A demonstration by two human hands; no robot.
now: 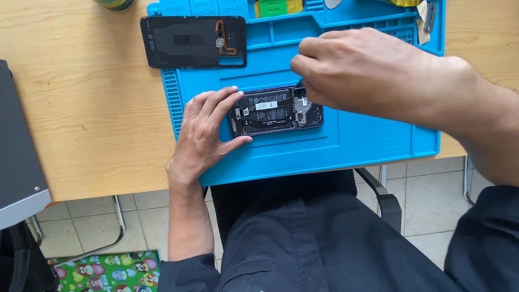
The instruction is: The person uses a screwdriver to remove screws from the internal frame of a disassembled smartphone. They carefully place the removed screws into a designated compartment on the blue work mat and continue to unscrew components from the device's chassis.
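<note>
Currently opened phone (275,111), black battery and boards bared, lies flat on blue mat (367,140); left hand (203,132) pinches its near end, right hand (362,70) fingers bunched together over its far end.

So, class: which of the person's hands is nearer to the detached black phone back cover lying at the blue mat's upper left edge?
Left. The left hand lies just below the back cover; the right hand is farther to its right.
</note>
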